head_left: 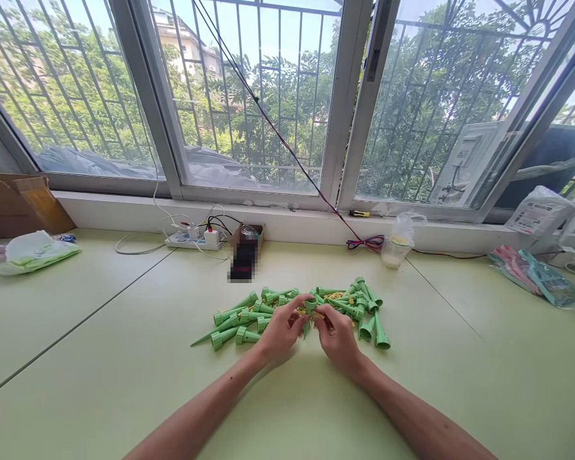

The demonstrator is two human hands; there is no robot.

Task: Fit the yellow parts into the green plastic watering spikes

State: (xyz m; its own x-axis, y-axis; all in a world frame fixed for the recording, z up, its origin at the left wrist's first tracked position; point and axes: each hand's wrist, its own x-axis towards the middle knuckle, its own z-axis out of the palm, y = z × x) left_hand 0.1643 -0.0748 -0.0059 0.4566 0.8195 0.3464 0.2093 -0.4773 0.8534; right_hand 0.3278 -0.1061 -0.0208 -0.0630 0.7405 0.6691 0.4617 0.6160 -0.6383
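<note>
My left hand point(282, 327) is closed on a green plastic plant watering spike point(310, 305), held with its wide round end up and its tip down. Close against it on the right, my right hand point(338, 337) pinches a small yellow plastic piece point(319, 314) at the side of the spike. The fingers partly cover this piece. Around and behind both hands lies a loose pile of several more green spikes point(227, 335), pointing various ways. Small yellow pieces point(336, 295) lie among those on the right.
On the pale green table point(287, 409) stand a power strip point(191, 241), a small box point(253, 236) and a plastic cup with a bag point(395, 249). Plastic packaging point(536, 275) lies right, a white-green packet point(38, 252) left. Cables run along the sill below the windows.
</note>
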